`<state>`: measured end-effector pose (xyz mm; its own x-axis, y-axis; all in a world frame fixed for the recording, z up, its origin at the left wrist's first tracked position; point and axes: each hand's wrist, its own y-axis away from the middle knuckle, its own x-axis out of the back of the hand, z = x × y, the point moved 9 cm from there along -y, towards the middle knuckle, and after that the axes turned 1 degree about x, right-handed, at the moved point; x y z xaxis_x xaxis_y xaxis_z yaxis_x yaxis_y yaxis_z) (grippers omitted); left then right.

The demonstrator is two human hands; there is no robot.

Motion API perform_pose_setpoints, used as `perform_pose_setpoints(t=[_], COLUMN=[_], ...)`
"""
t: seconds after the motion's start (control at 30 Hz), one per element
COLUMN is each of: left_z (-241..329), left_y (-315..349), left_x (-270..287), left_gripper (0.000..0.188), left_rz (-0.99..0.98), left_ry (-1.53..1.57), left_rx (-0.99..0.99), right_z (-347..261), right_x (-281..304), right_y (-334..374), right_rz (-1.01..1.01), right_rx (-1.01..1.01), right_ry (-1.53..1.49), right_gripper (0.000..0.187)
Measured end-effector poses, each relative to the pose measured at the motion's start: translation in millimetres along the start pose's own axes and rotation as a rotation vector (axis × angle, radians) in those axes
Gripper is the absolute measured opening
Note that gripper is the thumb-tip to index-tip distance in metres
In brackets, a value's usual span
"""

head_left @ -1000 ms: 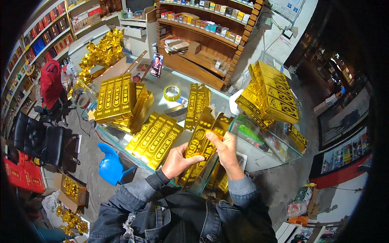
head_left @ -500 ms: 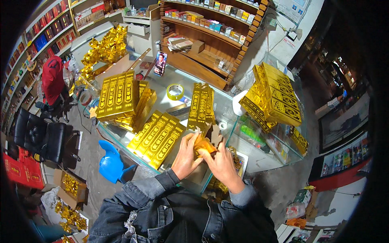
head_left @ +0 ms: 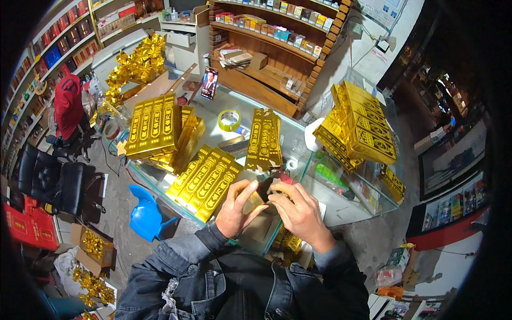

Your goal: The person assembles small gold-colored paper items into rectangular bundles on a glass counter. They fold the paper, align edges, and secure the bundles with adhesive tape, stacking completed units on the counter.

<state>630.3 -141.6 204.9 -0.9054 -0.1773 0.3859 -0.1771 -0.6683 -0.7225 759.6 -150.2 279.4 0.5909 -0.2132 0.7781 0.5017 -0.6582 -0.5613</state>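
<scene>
My left hand [head_left: 238, 210] and my right hand [head_left: 300, 212] are close together over the near edge of the glass counter. A dim sliver of gold paper [head_left: 256, 199] shows within my left hand's curved fingers and thumb. The fingers of my right hand are bent into a pinch, and what lies in them is hidden. Just beyond my hands stand narrow gold printed boxes [head_left: 262, 140], with a small reddish piece [head_left: 285, 179] nearer to me. A row of gold boxes [head_left: 205, 181] lies left of my left hand.
More gold boxes [head_left: 153, 125] are stacked at the left, others [head_left: 368, 122] at the right. A roll of yellow tape [head_left: 229, 120] and an upright phone [head_left: 209, 83] are on the glass counter [head_left: 234, 101]. A blue stool [head_left: 145, 213] stands at the counter's left front.
The crumpled orange-gold paper between my hands has mostly gone from sight. My hands have moved slightly apart and nearer to me, and the right fingers have curled in.
</scene>
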Motion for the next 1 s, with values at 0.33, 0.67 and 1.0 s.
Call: perform_pose_setpoints(t=[0.33,0.67,1.0], left_z=[1,-1,12], left_y=[-6,-11,-22], left_x=[-4,12,13], left_gripper=[0.063,0.047,0.030], left_rz=[-0.213,-0.230,-0.139], left_ry=[0.047,-0.005,0.106], left_rx=[0.027,0.053,-0.022], right_z=[5,-4,13], right_x=[-2,-8,-8], right_y=[13,9,6], right_rz=[0.109,0.143,0.094], right_rx=[-0.045,0.049,-0.086], right_ry=[-0.109,-0.036,-0.174], right_gripper=[0.019,0.032,0.027])
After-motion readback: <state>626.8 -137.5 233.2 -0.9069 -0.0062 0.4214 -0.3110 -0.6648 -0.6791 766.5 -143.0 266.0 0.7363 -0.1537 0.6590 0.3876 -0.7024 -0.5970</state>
